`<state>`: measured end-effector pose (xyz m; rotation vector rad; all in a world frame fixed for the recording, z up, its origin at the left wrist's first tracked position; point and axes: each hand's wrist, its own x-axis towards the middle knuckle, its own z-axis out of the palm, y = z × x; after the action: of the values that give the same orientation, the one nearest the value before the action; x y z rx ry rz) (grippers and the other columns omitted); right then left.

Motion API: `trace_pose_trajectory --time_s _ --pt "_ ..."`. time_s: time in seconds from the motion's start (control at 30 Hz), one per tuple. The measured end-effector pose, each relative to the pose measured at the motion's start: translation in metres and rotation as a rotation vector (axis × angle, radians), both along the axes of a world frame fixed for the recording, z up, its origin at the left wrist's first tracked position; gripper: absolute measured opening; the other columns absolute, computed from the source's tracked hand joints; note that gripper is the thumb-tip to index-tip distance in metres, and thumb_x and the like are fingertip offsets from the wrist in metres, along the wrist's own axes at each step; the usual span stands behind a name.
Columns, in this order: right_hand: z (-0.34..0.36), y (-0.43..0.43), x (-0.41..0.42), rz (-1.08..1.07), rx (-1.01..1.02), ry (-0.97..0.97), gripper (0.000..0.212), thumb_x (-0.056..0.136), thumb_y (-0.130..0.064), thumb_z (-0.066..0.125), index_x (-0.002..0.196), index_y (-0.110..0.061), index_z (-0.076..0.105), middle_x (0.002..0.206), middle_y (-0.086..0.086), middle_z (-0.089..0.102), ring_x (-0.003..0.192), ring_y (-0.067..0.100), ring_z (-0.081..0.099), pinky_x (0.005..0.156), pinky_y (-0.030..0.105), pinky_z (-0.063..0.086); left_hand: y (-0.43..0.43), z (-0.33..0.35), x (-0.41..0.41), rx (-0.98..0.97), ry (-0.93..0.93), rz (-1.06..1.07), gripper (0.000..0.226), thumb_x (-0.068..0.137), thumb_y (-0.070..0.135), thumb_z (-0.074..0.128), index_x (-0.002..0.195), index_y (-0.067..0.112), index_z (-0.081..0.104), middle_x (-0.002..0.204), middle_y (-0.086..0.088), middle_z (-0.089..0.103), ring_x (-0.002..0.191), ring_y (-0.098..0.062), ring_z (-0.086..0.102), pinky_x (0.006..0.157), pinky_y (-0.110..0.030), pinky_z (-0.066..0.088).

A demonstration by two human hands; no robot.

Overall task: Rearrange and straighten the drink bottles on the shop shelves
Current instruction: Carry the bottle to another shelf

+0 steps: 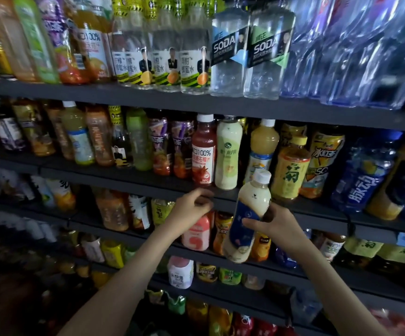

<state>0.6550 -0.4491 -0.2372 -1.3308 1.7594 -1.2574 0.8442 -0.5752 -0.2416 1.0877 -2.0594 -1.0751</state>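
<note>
My right hand [277, 225] grips a pale milky bottle with a blue label and white cap [248, 214], tilted slightly and held in front of the shelves, off any shelf board. My left hand [193, 206] hovers with loosely curled fingers and holds nothing, just below the dark shelf edge [148, 184] and in front of a pink bottle [196, 235]. Right above it stand a red juice bottle [203, 151] and a cream bottle with a green label [228, 154]. To their right is a yellow juice bottle [260, 146].
Dark shelves full of drink bottles fill the view. Clear soda bottles [249, 57] and blue water bottles [354, 52] stand on the top shelf. A yellow tea bottle [291, 168] and a blue sports drink [363, 175] stand right of the held bottle. Lower shelves hold several more bottles.
</note>
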Motion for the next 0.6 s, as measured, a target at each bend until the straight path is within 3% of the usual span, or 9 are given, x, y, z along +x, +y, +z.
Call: trace_pose_trajectory --time_s 0.3,0.43,0.53,0.6 --pt "-0.003 -0.083 0.137 -0.016 -0.022 -0.072 0.028 0.073 -0.023 0.08 0.094 -0.028 0.063 0.096 -0.01 0.07 0.091 0.007 0.065 0.078 0.033 0.056 -0.064 -0.001 0.151 0.028 0.013 0.078 0.018 0.091 0.024 0.061 0.109 0.026 0.062 0.097 0.013 0.064 0.088 -0.01 0.064 0.079 -0.023 0.052" --pt "0.001 -0.132 0.215 -0.066 -0.094 -0.241 0.03 0.07 -0.02 0.082 0.095 -0.021 0.067 0.09 -0.005 0.073 0.089 0.013 0.068 0.079 0.036 0.055 -0.103 0.0 0.252 -0.005 -0.017 0.126 0.02 0.093 0.024 0.058 0.113 0.027 0.061 0.099 0.016 0.06 0.088 0.006 0.057 0.073 -0.007 0.046" --pt "0.011 -0.167 0.267 -0.055 -0.153 -0.277 0.027 0.071 -0.018 0.081 0.094 -0.02 0.068 0.091 -0.004 0.073 0.09 0.015 0.069 0.076 0.034 0.053 -0.129 0.007 0.319 0.045 0.016 0.191 0.018 0.093 0.027 0.058 0.11 0.035 0.058 0.101 0.008 0.064 0.092 -0.006 0.064 0.082 -0.024 0.052" --pt "0.018 -0.187 0.291 -0.045 -0.175 -0.277 0.025 0.073 -0.019 0.08 0.094 -0.024 0.067 0.094 -0.006 0.073 0.092 0.014 0.068 0.078 0.037 0.054 -0.146 0.012 0.349 0.049 0.059 0.247 0.02 0.093 0.025 0.058 0.112 0.032 0.057 0.099 0.005 0.065 0.093 -0.01 0.065 0.082 -0.027 0.052"
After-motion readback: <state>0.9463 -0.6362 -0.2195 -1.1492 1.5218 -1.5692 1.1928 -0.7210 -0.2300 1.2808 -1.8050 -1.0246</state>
